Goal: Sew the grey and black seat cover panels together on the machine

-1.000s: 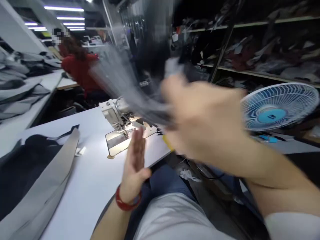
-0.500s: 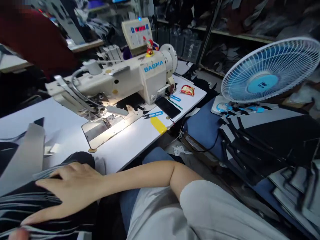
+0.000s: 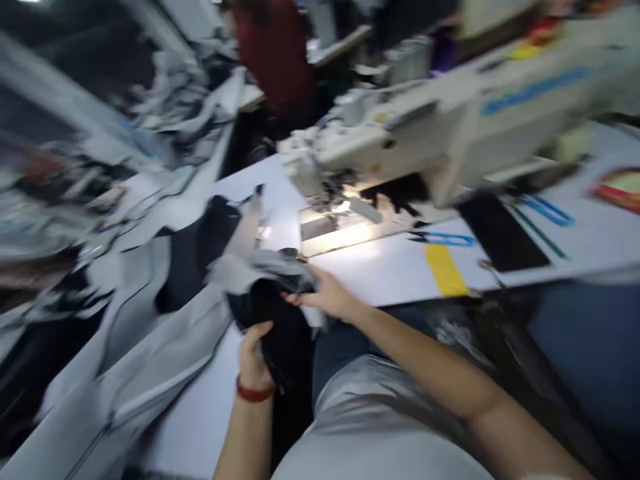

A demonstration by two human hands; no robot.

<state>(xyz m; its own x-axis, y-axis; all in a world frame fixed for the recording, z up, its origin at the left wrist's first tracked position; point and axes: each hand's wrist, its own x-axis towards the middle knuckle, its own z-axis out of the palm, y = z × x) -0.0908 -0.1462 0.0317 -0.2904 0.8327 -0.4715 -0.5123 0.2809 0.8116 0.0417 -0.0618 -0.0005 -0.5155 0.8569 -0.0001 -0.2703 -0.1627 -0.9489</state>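
Note:
A bundle of black and grey fabric pieces (image 3: pixel 283 327) hangs over the near table edge, between my two hands. My left hand (image 3: pixel 256 357), with a red band at the wrist, grips the bundle's left side, thumb on top. On the right side, my right hand (image 3: pixel 327 293) has its fingers closed on the same fabric; motion blurs the fingertips. Just beyond the hands stands a cream sewing machine (image 3: pixel 420 140), its lamp lighting the metal needle plate (image 3: pixel 345 237). Long grey fabric strips (image 3: pixel 165 360) lie to the left of my left hand.
On the white table (image 3: pixel 390 280) lie blue-handled thread snips (image 3: pixel 445 239), a dark phone (image 3: pixel 503 230), yellow tape (image 3: pixel 446 270) and a second blue-handled tool (image 3: pixel 547 210). A person in dark red (image 3: pixel 273 53) is at the back. Piled fabric (image 3: pixel 185 100) fills the far left.
The view has swung left, so the fan has left the frame. My right hand, earlier spread flat on the striped fabric stack, now grips the bundle. My left hand has come fully into view.

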